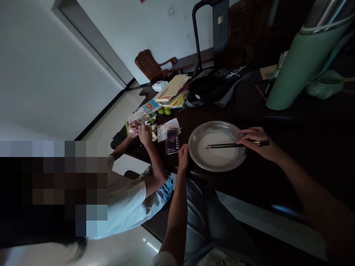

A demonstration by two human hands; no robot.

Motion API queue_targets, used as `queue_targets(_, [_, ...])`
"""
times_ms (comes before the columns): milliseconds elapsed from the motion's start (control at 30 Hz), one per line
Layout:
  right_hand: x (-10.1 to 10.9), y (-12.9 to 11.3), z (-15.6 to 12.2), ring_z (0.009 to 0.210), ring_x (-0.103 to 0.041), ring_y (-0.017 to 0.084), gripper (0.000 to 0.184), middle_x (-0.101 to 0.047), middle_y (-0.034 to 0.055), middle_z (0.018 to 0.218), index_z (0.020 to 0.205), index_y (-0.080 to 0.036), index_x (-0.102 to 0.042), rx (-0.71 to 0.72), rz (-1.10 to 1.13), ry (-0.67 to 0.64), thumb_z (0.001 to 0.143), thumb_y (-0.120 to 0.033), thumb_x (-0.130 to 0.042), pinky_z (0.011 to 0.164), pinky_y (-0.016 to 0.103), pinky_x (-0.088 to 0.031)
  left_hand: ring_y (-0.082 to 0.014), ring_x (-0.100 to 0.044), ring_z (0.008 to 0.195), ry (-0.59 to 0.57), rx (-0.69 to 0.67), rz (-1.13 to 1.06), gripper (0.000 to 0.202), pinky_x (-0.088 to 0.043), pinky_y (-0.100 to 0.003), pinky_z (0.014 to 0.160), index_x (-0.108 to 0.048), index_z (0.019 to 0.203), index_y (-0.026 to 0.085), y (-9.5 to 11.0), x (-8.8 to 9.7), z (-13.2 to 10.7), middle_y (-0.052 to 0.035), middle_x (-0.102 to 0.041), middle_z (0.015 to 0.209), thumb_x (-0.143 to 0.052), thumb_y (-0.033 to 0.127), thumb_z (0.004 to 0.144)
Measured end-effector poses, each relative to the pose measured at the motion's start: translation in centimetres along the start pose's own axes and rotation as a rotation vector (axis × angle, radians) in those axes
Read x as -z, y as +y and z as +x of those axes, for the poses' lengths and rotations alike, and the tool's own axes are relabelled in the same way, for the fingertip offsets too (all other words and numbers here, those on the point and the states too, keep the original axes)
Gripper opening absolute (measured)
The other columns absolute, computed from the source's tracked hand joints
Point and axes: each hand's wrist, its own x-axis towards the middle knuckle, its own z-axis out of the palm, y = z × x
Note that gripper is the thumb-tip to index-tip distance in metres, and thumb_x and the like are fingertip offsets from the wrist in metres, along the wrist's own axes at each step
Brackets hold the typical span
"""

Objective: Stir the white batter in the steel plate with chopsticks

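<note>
A round steel plate (194, 147) with a pale thin layer in it lies on the dark table (277, 173) in front of me. My right hand (256, 142) is closed on a pair of dark chopsticks (224, 145), whose tips lie over the plate's middle. My left hand (183, 156) rests on the table edge just left of the plate, fingers together and flat, holding nothing. A phone (172, 142) with a lit screen lies just beyond that hand.
Another person sits at my left, both hands (140, 131) busy with small green and white bits near papers. Two limes (164, 111), stacked books (172, 92), a dark bag (213, 85), a green flask (302, 62) and a green bowl (324, 85) stand farther back.
</note>
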Motion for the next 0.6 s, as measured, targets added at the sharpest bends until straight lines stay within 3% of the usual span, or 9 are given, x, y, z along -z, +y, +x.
queue_targets(133, [0.8,0.0,-0.1,0.117,-0.062,0.034,0.041,-0.082,0.0009,0.118,0.074,-0.034,-0.078,-0.053,0.003,0.129,0.101,-0.048,-0.051,0.106,0.064,-0.046,-0.0128,-0.035,0.068,0.005,0.0,0.004,0.053,-0.035,-0.025,0.065,-0.045,0.063,0.021,0.2,0.5,-0.1,0.0041,-0.039,0.068,-0.067,0.058,0.093])
queue_targets(233, [0.5,-0.8,-0.4,0.12,-0.06,0.034,0.046,-0.081,-0.0035,0.12,0.072,-0.036,-0.077,-0.033,0.046,0.058,0.104,-0.05,-0.047,0.105,0.064,-0.046,-0.0128,-0.034,0.068,0.004,-0.01,-0.004,0.054,-0.034,-0.025,0.064,-0.045,0.064,0.021,0.2,1.0,-0.4,0.0041,-0.038,0.068,-0.067,0.062,0.091])
queue_targets(333, [-0.3,-1.7,-0.4,0.117,-0.061,0.035,0.038,-0.08,-0.0057,0.12,0.081,-0.039,-0.08,-0.011,0.031,-0.037,0.101,-0.056,-0.052,0.103,0.065,-0.046,-0.0128,-0.033,0.067,-0.004,-0.007,-0.01,0.057,-0.034,-0.026,0.063,-0.044,0.063,0.021,0.3,1.2,-0.6,0.0041,-0.037,0.067,-0.067,0.065,0.09])
queue_targets(533, [0.9,-2.0,-0.2,0.118,-0.06,0.036,0.044,-0.08,-0.0007,0.119,0.075,-0.036,-0.077,-0.067,-0.002,0.122,0.103,-0.053,-0.048,0.105,0.067,-0.044,-0.0133,-0.034,0.066,-0.016,-0.014,-0.014,0.056,-0.035,-0.026,0.064,-0.046,0.062,0.021,0.5,1.4,-0.7,0.0036,-0.038,0.066,-0.067,0.064,0.091])
queue_targets(600, [0.8,-2.1,-0.3,0.118,-0.059,0.035,0.046,-0.081,-0.0002,0.119,0.072,-0.035,-0.077,-0.072,0.045,0.096,0.103,-0.051,-0.047,0.105,0.065,-0.046,-0.013,-0.034,0.066,-0.015,-0.011,-0.012,0.055,-0.035,-0.026,0.063,-0.046,0.063,0.021,0.4,1.4,-0.7,0.0038,-0.038,0.066,-0.067,0.063,0.092])
